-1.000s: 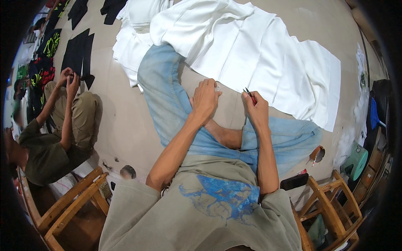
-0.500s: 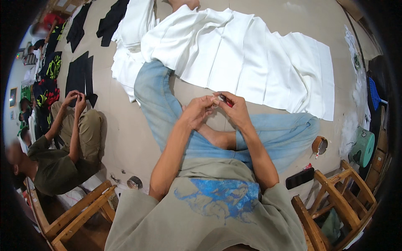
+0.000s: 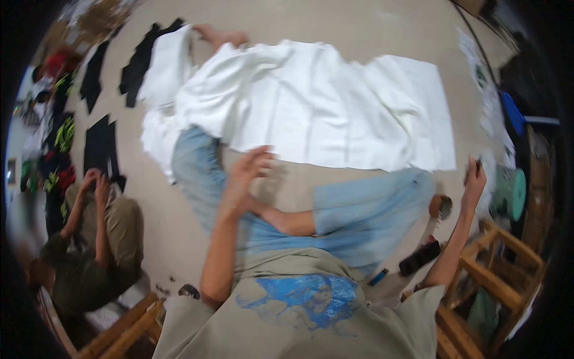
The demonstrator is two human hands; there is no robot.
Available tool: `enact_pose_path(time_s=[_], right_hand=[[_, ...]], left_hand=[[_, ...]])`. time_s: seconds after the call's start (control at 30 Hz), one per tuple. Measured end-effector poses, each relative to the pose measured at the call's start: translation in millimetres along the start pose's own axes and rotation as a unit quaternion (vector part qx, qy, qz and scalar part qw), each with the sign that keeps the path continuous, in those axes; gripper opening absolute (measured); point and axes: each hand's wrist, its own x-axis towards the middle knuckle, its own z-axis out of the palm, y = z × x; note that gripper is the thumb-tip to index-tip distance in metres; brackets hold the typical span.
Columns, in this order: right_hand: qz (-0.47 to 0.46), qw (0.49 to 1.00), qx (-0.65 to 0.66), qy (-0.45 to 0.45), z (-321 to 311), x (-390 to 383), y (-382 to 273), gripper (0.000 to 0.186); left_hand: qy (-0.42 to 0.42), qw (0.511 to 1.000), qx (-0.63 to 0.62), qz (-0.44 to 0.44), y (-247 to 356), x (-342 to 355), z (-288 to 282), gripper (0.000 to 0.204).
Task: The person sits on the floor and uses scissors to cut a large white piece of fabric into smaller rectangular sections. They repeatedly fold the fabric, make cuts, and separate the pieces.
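Note:
My left hand (image 3: 248,170) hovers over my crossed legs with its fingers spread and nothing in it. It is just short of the near edge of a long white fabric piece (image 3: 293,113), which lies rumpled across the floor. Far out to the right, my right hand (image 3: 475,178) is closed, and the dark tip of a small tool (image 3: 478,161) shows at its fingers. Motion blur hides the tool's kind. That hand is beside the white thread waste and beyond a round brown ashtray (image 3: 440,206).
On the right lie a black phone (image 3: 420,258) and a lighter (image 3: 378,277), near a wooden stool (image 3: 496,272) and a green round container (image 3: 510,194). To the left another person (image 3: 89,239) sits with hands together. Black fabric pieces (image 3: 100,146) lie beyond.
My hands have parted: the right swung far out to the right with the small tool, while the left stayed over my legs and opened. The view has shifted, and a lighter now shows by the phone.

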Motion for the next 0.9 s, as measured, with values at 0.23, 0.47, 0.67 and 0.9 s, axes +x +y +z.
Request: enact_pose_path(time_s=[0.23,0.47,0.67,0.9], right_hand=[[0.151,0.848,-0.439,0.255,-206,56,72,0.069],[0.055,0.841,-0.404,0.357,-198,25,52,0.046],[-0.026,0.976,-0.131,0.172,-5,3,-59,0.049],[-0.312,0.911,-0.042,-0.265,360,-149,-132,0.028]], left_hand=[[0.211,0.977,-0.004,0.03,-19,-26,-108,0.049],[0.26,0.964,-0.024,0.056,-44,-24,-149,0.041],[0.368,0.904,0.179,0.126,-33,-25,-184,0.044],[0.252,0.85,0.375,0.271,64,58,-117,0.035]])
